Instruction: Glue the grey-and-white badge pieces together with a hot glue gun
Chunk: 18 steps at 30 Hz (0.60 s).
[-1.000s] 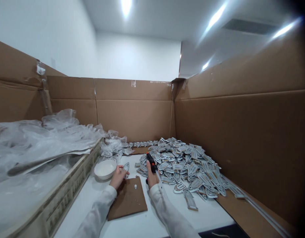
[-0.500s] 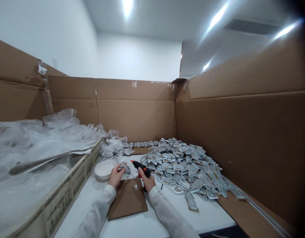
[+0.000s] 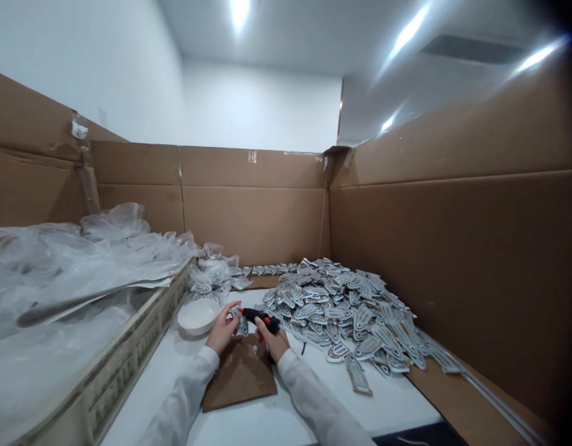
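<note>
My left hand [image 3: 223, 329] pinches a small grey-and-silver badge-like piece [image 3: 242, 326], partly hidden by the fingers. Wrapped round a black hot glue gun [image 3: 263, 319] is my right hand [image 3: 272, 339]. The gun's red-orange tip touches or nearly touches the piece; which of the two I cannot tell. Below both hands lies a brown cardboard sheet [image 3: 242, 378], with a small whitish blob on it near the right hand. A white bowl [image 3: 198, 317] stands just left of my left hand.
A big heap of similar grey pieces [image 3: 341, 306] covers the table's right side. More sit in a row [image 3: 271, 270] at the back. On the left, a cream plastic crate [image 3: 141, 347] holds clear plastic bags [image 3: 81, 260]. Cardboard walls [image 3: 253, 217] enclose the table [image 3: 239, 427].
My left hand has moved slightly right with the piece. The glue gun has swung a little left and down, so its tip is now at the piece instead of apart from it.
</note>
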Tool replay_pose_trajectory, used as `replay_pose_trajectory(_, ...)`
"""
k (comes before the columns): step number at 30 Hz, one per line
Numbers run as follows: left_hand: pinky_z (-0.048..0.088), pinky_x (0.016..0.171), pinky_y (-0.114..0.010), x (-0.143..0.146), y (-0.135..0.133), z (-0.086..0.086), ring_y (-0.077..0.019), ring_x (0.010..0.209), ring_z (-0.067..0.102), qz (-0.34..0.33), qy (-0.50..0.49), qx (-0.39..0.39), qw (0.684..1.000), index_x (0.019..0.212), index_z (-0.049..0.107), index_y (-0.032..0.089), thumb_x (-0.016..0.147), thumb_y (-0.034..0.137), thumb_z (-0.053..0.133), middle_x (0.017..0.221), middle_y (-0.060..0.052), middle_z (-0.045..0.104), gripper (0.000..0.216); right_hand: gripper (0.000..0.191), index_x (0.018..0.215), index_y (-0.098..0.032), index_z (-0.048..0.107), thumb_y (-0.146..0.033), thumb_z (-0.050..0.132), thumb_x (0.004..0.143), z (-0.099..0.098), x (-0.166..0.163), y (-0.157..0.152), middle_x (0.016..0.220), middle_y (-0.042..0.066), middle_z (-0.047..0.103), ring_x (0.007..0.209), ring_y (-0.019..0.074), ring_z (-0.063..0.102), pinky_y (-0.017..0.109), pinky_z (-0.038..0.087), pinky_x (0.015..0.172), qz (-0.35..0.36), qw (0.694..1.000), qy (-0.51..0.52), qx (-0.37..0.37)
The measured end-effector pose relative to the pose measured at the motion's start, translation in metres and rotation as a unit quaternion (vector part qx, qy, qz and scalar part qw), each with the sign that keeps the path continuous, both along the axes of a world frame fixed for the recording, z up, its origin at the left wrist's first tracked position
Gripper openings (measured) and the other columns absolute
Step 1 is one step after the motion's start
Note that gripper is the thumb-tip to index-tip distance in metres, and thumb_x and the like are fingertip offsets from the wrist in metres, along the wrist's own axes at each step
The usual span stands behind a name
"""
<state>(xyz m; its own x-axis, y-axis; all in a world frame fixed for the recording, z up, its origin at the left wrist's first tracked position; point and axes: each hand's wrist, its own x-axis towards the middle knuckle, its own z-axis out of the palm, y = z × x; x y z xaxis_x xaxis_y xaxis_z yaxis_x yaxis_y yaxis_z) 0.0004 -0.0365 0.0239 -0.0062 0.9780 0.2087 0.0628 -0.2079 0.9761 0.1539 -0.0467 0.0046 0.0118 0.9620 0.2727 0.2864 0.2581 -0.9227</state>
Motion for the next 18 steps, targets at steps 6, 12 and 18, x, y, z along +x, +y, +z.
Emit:
replay_pose_trajectory(6, 0.031, 0.043, -0.019, 0.0011, -0.0001, -0.0013, -0.0069, 0.043, 0.040, -0.010, 0.002, 0.008, 1.000, 0.111, 0.048, 0.013, 0.061, 0.049, 0.061, 0.057, 0.005, 0.052, 0.063, 0.048, 0.048, -0.021, 0.049, -0.063, 0.042, 0.071, -0.0043, 0.0002, 0.0024, 0.050, 0.002, 0.054, 0.057, 0.0192, 0.055, 0.030, 0.040, 0.061, -0.006, 1.000, -0.017, -0.022)
replay_pose_trajectory(12, 0.030, 0.043, -0.019, 0.0019, -0.0007, -0.0015, -0.0072, 0.044, 0.040, -0.012, 0.001, 0.003, 1.000, 0.111, 0.047, 0.014, 0.060, 0.052, 0.061, 0.056, 0.006, 0.050, 0.066, 0.048, 0.047, -0.021, 0.051, -0.064, 0.044, 0.069, 0.0018, 0.0006, -0.0025, 0.049, 0.002, 0.054, 0.057, 0.0190, 0.055, 0.030, 0.040, 0.061, -0.019, 0.999, -0.011, -0.039)
replay_pose_trajectory(18, 0.030, 0.044, -0.019, 0.0022, -0.0022, 0.0001, -0.0072, 0.044, 0.041, -0.013, -0.009, -0.006, 1.000, 0.111, 0.047, 0.014, 0.060, 0.049, 0.062, 0.057, 0.006, 0.051, 0.063, 0.047, 0.045, -0.022, 0.051, -0.062, 0.047, 0.068, 0.0017, 0.0001, -0.0035, 0.045, 0.001, 0.051, 0.053, 0.0183, 0.053, 0.030, 0.040, 0.059, -0.023, 0.999, 0.009, -0.020)
